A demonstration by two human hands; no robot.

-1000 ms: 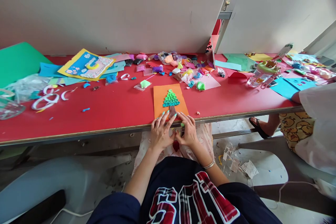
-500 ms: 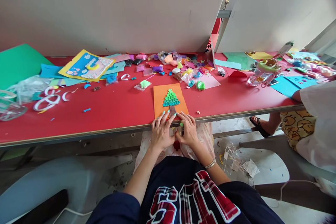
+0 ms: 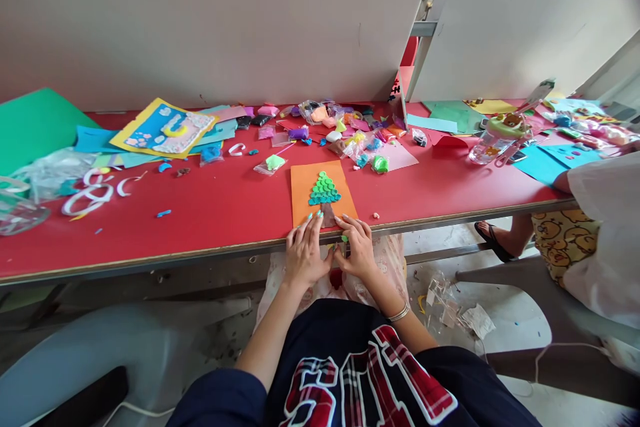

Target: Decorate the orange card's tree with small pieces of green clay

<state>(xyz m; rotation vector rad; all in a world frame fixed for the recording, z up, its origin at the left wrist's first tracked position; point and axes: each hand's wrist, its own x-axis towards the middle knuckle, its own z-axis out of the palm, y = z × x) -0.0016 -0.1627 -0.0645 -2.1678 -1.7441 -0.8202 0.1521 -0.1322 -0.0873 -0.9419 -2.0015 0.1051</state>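
An orange card (image 3: pixel 301 181) lies at the table's front edge, bearing a tree of green-to-teal clay discs (image 3: pixel 325 190) over a brown clay trunk (image 3: pixel 327 215). My left hand (image 3: pixel 306 250) rests on the card's lower left, its fingers stretched out beside the trunk and its thumb below the table edge. On the trunk's other side, my right hand (image 3: pixel 357 247) has bent fingers apart, with fingertips touching the card's lower right. Neither hand shows anything gripped. The card's bottom corners are partly hidden under the fingers.
Bagged coloured clay (image 3: pixel 300 133) is heaped behind the card on the red table (image 3: pixel 240 207). A decorated yellow-bordered card (image 3: pixel 165 127) and white paper strips (image 3: pixel 90 197) lie left. A clear bottle (image 3: pixel 493 140) stands right, near a seated person in white (image 3: pixel 605 213). White panels (image 3: pixel 215 27) rise behind.
My left fingers have drawn closer together, and the index fingertip has shifted left off the trunk. My right hand stays nearly where it was. The card has hardly moved.
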